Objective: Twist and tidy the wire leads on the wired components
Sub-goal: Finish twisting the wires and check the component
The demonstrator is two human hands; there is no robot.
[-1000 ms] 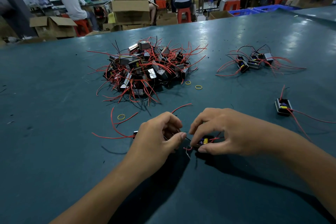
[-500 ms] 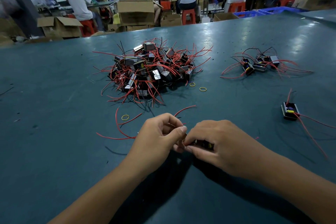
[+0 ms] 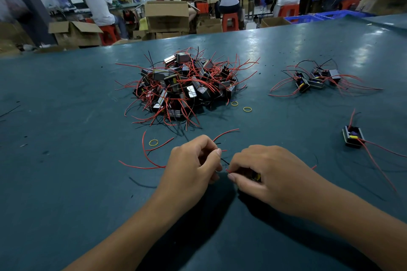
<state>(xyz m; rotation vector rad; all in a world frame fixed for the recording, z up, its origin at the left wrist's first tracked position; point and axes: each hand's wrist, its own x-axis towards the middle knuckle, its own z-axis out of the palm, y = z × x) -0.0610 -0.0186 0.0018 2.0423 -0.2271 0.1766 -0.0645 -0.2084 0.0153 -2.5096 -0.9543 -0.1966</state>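
Note:
My right hand (image 3: pixel 266 171) curls over a small black wired component (image 3: pixel 253 175), mostly hidden, with a yellow part showing under the palm. My left hand (image 3: pixel 191 165) pinches that component's thin wire leads (image 3: pixel 224 161) between thumb and forefinger, just left of my right fingertips. Long red leads (image 3: pixel 145 156) trail out to the left from under my left hand. A big pile of black components with red wires (image 3: pixel 185 88) lies in the middle of the table. A small group of components (image 3: pixel 312 79) lies at the right, and a single one (image 3: pixel 352 137) sits nearer.
The dark teal table (image 3: pixel 66 182) carries several yellow rubber bands (image 3: pixel 153 142) near the pile. Beyond the far edge stand cardboard boxes (image 3: pixel 167 17) and people seated on red stools at other benches.
Both hands have drawn closer together. My right hand has closed over the component, hiding most of it, and my left fingers have taken hold of its leads.

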